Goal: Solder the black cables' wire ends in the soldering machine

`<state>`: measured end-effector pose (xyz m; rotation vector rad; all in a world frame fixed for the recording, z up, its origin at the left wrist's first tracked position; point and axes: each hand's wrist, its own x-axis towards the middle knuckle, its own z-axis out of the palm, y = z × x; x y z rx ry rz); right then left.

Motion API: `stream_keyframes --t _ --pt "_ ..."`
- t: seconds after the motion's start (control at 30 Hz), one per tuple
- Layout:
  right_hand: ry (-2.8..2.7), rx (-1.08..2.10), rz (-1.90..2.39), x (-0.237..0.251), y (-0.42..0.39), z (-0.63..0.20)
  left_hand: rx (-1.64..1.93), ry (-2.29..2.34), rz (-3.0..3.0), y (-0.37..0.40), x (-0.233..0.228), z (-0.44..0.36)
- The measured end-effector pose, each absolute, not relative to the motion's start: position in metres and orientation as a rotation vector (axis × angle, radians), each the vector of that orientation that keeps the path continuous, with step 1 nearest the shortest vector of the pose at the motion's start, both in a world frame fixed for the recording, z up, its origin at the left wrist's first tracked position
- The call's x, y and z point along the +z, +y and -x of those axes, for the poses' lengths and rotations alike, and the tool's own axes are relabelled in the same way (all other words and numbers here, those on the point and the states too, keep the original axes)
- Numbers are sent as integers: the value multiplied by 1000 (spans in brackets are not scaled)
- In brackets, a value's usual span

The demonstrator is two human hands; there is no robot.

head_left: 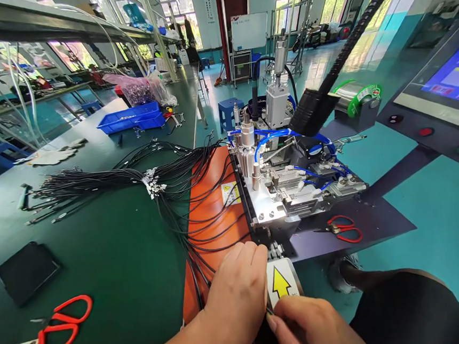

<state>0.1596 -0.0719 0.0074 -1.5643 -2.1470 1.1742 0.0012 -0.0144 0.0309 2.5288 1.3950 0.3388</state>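
Hands [240,294] curled, fingers [256,252] pinching cable [203,238]

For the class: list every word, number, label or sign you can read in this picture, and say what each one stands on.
No words or numbers are legible.
Yellow up-arrow sign on the white plate beside the left hand and right hand: no text.
Yellow warning-triangle label on the orange panel: print too small.
Blue screen, blue wall poster: blurred.
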Motion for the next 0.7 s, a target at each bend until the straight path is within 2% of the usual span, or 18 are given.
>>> stream_keyframes --t 0.23,0.43,0.53,0.7 --pt "-1853 1257 1541 48 -27 -198 604 1099 -2501 -7 35 -1" --pt "-1919 1161 1569 47 -19 -210 787 1006 -2582 -9 22 -5" --pt "-2004 910 1657 38 -24 -206 831 1005 -2565 -10 15 -7" --pt "-2421 223 1693 42 -14 -194 844 998 -2524 -9 11 -5"
